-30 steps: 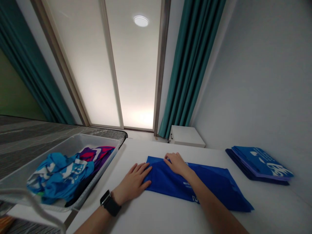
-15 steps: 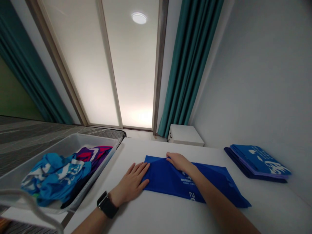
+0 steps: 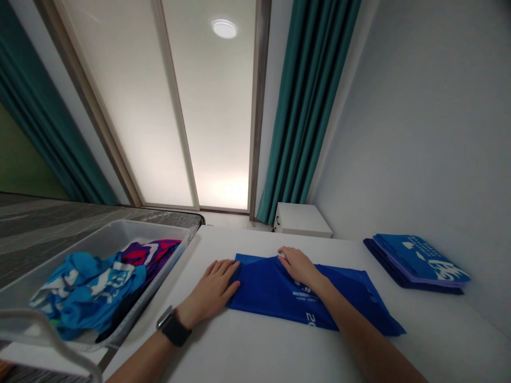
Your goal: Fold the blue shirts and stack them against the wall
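Note:
A dark blue cloth (image 3: 267, 290) with white print lies folded in a long strip on the white table (image 3: 223, 351). My left hand (image 3: 213, 290), with a black watch on its wrist, rests flat with spread fingers at the cloth's left end. Near the cloth's upper edge is my right hand (image 3: 299, 266); its fingers are curled, with a small pale bit showing at the fingertips, and they pinch the cloth's edge. My right forearm crosses over the cloth and hides part of the print.
A clear plastic bin (image 3: 155, 226) at the left holds crumpled light blue clothing (image 3: 91, 292) and purple-red clothing (image 3: 151, 252). A stack of folded clothes (image 3: 423, 260) sits at the right by the wall. Behind the table stands a white cabinet (image 3: 305, 218).
My right hand has shifted slightly right along the cloth's upper edge. My left hand has moved slightly left and up. The whole view has shifted a little.

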A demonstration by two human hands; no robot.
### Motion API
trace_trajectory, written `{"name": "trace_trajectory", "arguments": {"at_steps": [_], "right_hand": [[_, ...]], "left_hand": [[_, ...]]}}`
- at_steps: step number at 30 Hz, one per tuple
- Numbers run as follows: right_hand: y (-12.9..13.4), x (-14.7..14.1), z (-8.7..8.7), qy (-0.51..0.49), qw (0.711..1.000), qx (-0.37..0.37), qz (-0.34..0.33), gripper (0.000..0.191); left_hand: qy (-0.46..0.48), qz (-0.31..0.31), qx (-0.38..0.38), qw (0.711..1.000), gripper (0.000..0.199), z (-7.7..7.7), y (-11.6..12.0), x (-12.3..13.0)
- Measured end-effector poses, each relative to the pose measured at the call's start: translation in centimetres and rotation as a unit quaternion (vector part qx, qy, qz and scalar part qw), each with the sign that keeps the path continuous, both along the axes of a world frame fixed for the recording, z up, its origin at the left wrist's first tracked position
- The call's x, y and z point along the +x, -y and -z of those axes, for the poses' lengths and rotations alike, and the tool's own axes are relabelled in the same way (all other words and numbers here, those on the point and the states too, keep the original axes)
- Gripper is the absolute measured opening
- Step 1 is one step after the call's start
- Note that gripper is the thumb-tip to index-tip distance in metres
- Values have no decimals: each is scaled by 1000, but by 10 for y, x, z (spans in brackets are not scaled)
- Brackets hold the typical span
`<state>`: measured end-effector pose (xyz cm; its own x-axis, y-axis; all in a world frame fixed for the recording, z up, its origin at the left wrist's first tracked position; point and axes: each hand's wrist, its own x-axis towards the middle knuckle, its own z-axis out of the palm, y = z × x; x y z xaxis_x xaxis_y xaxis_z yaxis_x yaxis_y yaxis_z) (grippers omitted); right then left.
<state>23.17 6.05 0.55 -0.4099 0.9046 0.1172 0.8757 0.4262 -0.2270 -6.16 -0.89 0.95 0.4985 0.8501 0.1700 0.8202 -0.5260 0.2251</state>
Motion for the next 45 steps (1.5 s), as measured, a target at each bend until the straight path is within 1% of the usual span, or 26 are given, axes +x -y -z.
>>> {"name": "trace_trajectory", "arguments": {"at_steps": [2, 4, 7, 9, 12, 15, 17, 19, 21, 25, 27, 29, 35, 38, 40, 45], "right_hand": [[1, 9, -2, -4, 1000, -2, 3, 27], [3, 20, -4, 3, 1000, 3, 13, 26], [8, 39, -3, 25, 999, 8, 36, 26], [13, 55, -1, 41, 998, 15, 49, 25], [21, 79, 3, 65, 993, 40, 87, 25], [29, 100, 6, 79, 984, 61, 148, 24], [33, 110, 7, 83, 980, 44, 175, 26], [35, 117, 8, 81, 980, 13, 179, 26], [35, 120, 7, 73, 984, -8, 164, 22], [34, 120, 2, 45, 992, -8, 114, 16], [33, 119, 0, 40, 994, -13, 106, 14], [31, 117, -2, 41, 993, -30, 110, 13], [27, 116, -3, 38, 988, -57, 139, 23], [28, 118, -5, 34, 985, -77, 154, 20], [29, 119, -5, 28, 984, -90, 149, 16], [23, 123, -5, 14, 984, -100, 144, 17]], "left_hand": [[-1, -5, 21, 1000, 43, -11, -7, 10], [-14, 9, 31, 999, 37, -21, -16, 24], [-31, 25, 30, 999, 30, -30, -34, 49], [-25, 24, 23, 999, 29, -28, -47, 67], [-13, 18, 4, 1000, 30, -18, -64, 92], [-5, -5, -12, 1000, 28, -5, -74, 111], [3, -17, -14, 1000, 26, 0, -77, 118], [15, -19, -8, 1000, 22, 4, -79, 121], [29, -19, -6, 999, 18, 6, -80, 122], [61, -14, -25, 998, 14, 10, -82, 123], [72, -10, -29, 997, 13, 11, -82, 123], [78, -11, -28, 996, 13, 12, -81, 123], [85, -16, -30, 996, 12, 12, -80, 122], [86, -15, -29, 996, 12, 13, -81, 122], [87, -16, -29, 996, 12, 13, -81, 122], [87, -23, -36, 995, 11, 14, -84, 122]]}}
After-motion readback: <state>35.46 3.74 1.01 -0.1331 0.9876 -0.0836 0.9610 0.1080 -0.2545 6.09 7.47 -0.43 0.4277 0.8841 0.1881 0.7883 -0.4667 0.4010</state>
